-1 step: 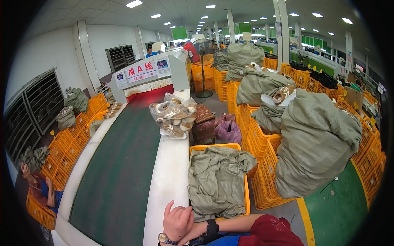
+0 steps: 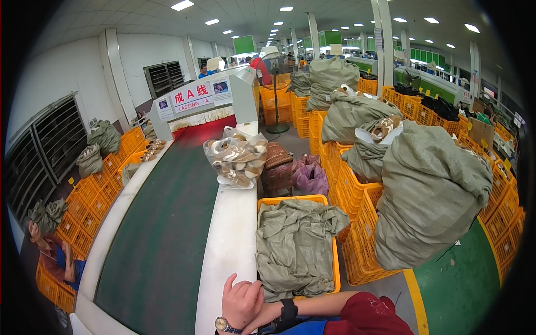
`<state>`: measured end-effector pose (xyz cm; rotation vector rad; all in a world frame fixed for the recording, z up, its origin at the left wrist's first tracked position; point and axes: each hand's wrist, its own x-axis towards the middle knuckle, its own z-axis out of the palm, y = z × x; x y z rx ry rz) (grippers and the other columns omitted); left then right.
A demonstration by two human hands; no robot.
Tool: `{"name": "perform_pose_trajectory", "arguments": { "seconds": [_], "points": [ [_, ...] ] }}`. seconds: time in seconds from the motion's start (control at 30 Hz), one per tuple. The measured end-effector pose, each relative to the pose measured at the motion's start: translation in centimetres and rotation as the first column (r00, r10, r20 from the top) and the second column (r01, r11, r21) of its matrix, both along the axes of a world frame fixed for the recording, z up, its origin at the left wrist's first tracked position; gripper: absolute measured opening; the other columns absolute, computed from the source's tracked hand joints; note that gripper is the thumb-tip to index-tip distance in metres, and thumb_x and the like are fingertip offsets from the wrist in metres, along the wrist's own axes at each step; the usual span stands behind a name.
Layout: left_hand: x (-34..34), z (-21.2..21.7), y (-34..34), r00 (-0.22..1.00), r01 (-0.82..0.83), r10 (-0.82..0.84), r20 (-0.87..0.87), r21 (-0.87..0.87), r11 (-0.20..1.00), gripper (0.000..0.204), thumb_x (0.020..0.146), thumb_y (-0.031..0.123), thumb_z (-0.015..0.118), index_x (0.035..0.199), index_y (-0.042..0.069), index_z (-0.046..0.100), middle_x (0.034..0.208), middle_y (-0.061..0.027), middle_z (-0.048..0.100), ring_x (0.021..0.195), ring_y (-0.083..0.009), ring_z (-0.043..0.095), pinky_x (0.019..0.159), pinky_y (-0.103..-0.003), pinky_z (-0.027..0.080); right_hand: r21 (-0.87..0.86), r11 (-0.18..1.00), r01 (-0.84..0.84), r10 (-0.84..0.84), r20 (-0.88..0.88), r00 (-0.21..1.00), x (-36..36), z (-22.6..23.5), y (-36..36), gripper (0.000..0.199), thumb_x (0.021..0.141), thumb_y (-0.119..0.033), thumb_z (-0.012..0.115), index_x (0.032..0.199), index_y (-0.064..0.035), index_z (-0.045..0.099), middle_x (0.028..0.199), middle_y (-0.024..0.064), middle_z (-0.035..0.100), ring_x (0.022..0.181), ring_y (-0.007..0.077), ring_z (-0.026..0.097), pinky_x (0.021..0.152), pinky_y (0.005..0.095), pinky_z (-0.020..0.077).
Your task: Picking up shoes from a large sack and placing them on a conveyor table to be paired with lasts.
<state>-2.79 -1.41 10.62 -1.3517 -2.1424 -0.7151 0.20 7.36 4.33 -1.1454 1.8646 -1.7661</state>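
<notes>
At the bottom centre of the frame, the person's left hand (image 2: 241, 301) is resting with its fingers loosely curled, wearing a wristwatch (image 2: 221, 324), and it is lying against the white side rail (image 2: 231, 240) of the conveyor. The right hand (image 2: 267, 319) is reaching across from the right, with a black wristband (image 2: 288, 309) on its wrist, and it is touching the left wrist; the two hands are together and are gripping no object, though the right fingers are mostly hidden. Just above and right of the hands, an orange crate (image 2: 296, 200) is holding crumpled grey-green sacks (image 2: 296, 245). Further up the rail, near the centre, a clear plastic bag (image 2: 237, 156) full of pale shoe parts is sitting. The green belt (image 2: 162, 223) is running toward the upper left. On the right side, a big stuffed sack (image 2: 430, 195) is leaning over stacked orange crates (image 2: 363, 234). At the lower left edge, another person (image 2: 53, 251) is bending near more crates.
</notes>
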Motion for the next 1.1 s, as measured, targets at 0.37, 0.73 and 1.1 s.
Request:
{"name": "perform_pose_trajectory", "arguments": {
  "seconds": [0.37, 0.73, 1.1],
  "points": [
    [-1.1, -0.4, -0.3, 0.998, -0.049, 0.051, -0.049, 0.025, 0.998, 0.015, 0.066, 0.003, 0.061, 0.080, 0.006, 0.059, 0.063, -0.0049, 0.057, 0.065, -0.0198, 0.058, 0.090, -0.041, 0.037, 0.016, 0.998, 0.068, -0.070, 0.323, 0.944, 0.0, -0.6, -0.3, 0.051, 0.074, -0.022, 0.070, 0.112, 0.0047, 0.050, 0.112, 0.0103, 0.055, 0.104, 0.0168, 0.049, 0.090, 0.0278, 0.0395],
    [-1.0, -0.6, -0.1, 0.999, -0.041, 0.042, -0.016, 0.033, 0.999, 0.014, 0.066, 0.003, 0.061, 0.080, 0.007, 0.059, 0.063, -0.0052, 0.057, 0.064, -0.0200, 0.058, 0.089, -0.041, 0.038, -0.117, 0.993, 0.013, 0.037, 0.412, 0.910, -0.3, -1.1, -0.4, 0.044, 0.073, -0.015, 0.070, 0.109, 0.0022, 0.053, 0.106, 0.0076, 0.058, 0.097, 0.0141, 0.052, 0.085, 0.0262, 0.0429],
    [-1.0, -0.5, -0.2, 0.999, -0.030, 0.031, -0.031, 0.022, 0.999, 0.013, 0.067, 0.004, 0.061, 0.079, 0.006, 0.059, 0.063, -0.0052, 0.057, 0.064, -0.0200, 0.058, 0.089, -0.042, 0.038, -0.072, 0.997, 0.038, -0.003, 0.443, 0.897, 0.0, -0.3, -0.4, 0.043, 0.072, -0.015, 0.071, 0.108, 0.0022, 0.053, 0.105, 0.0075, 0.058, 0.096, 0.0135, 0.052, 0.084, 0.0250, 0.0432]
  ]
}}
